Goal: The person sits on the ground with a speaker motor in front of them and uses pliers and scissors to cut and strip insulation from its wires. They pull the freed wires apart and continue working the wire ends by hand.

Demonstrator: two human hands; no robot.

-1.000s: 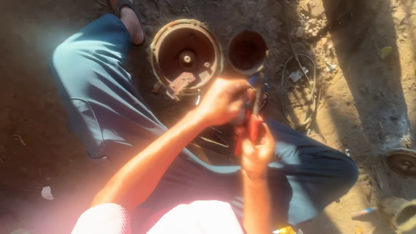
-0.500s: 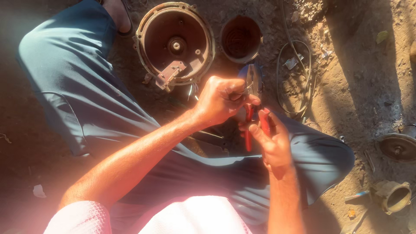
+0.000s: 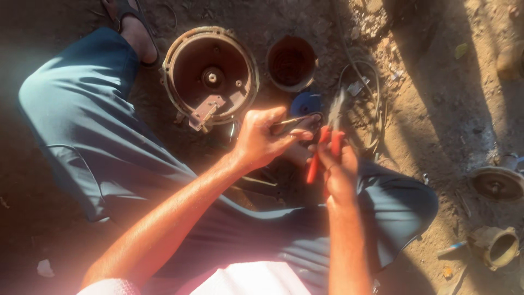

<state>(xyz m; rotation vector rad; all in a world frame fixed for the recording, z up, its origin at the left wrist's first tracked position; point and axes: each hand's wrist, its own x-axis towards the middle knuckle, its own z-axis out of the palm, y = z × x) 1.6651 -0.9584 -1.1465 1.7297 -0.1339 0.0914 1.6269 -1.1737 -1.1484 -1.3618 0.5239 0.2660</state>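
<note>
**Pliers and a thin part, held over the lap**

The right hand (image 3: 339, 169) is closed around the red handles of the pliers (image 3: 327, 136), jaws pointing up and away. The left hand (image 3: 262, 137) pinches a thin metal piece (image 3: 292, 121) between thumb and fingers — its tip reaches toward the plier jaws, just beside them. Both hands hover above the person's blue trousers (image 3: 109, 147). On the dirt ground beyond lie a round rusty housing (image 3: 210, 76), a small cup-shaped part (image 3: 292, 63) and a blue disc (image 3: 305, 102) — close together.
</note>
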